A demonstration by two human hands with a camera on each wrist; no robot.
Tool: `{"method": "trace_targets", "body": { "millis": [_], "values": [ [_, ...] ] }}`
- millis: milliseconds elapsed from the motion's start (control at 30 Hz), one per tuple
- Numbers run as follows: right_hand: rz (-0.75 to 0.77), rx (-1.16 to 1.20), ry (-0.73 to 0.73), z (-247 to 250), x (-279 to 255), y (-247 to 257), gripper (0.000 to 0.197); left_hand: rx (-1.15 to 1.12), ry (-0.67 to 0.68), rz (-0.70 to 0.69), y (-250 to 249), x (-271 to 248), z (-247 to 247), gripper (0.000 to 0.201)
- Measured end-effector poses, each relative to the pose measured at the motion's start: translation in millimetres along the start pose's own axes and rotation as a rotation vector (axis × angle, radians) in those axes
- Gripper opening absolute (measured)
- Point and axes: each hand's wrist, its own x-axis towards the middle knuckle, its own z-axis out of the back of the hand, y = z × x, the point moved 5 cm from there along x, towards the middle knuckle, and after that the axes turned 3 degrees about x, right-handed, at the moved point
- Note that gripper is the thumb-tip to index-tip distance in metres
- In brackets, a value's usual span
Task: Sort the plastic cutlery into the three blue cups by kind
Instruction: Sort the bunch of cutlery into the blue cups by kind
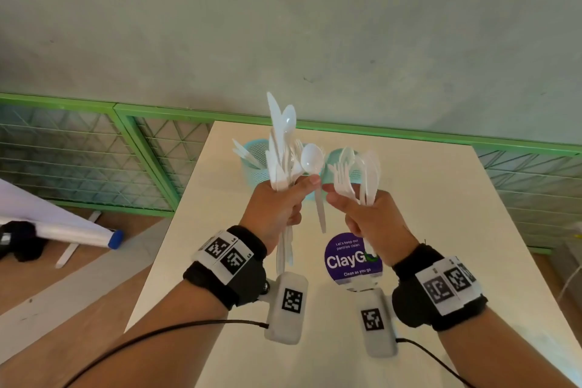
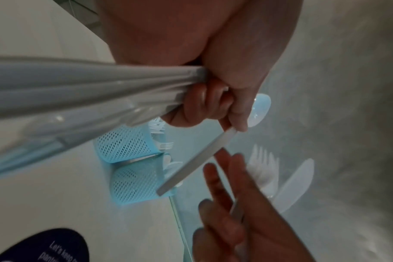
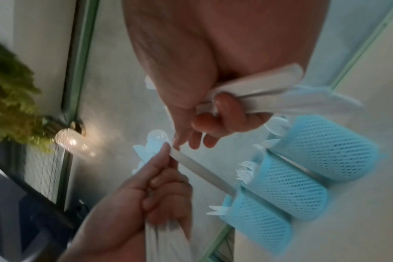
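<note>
My left hand (image 1: 283, 205) grips an upright bundle of white plastic cutlery (image 1: 280, 148) above the table. Its thumb and forefinger also pinch a single white spoon (image 1: 312, 158) at the neck, handle hanging down. My right hand (image 1: 362, 214) holds a smaller bundle of forks, knives and spoons (image 1: 356, 170), and its fingertips reach the spoon's neck (image 3: 180, 154). Three blue mesh cups (image 3: 325, 150) (image 3: 287, 187) (image 3: 258, 221) stand in a row at the table's far end. The left cup (image 1: 252, 167) holds knives, the right cup (image 1: 333, 164) is partly hidden, and the middle one is behind my hands.
The white table (image 1: 441, 230) carries a purple ClayGo sticker (image 1: 352, 258) below my hands. A green wire fence (image 1: 94, 151) runs behind the table along a grey wall. A rolled white sheet with a blue cap (image 1: 78, 233) lies on the floor at left.
</note>
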Motion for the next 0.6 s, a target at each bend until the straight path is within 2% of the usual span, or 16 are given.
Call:
{"method": "trace_targets", "body": {
  "millis": [100,200,333,500,600],
  "values": [
    [0.045,0.008,0.013,-1.4,4.9,7.8,0.012,0.013,0.069,0.007,4.8,-1.3,-9.6,0.020],
    [0.055,-0.045,0.011,-0.2,9.5,3.9,0.018,0.016,0.081,0.038,9.1,5.3,-12.6,0.022],
    [0.017,-0.038,-0.010,5.6,21.0,-4.3,0.026,0.045,0.093,0.067,13.0,14.8,-18.1,0.014],
    [-0.073,-0.101,-0.025,13.6,47.1,-17.6,0.024,0.071,0.083,0.119,23.2,26.7,-24.0,0.030],
    [-0.039,-0.154,-0.187,34.7,71.9,-13.2,0.018,0.038,0.059,0.123,27.6,36.1,-18.1,0.026]
  ]
}}
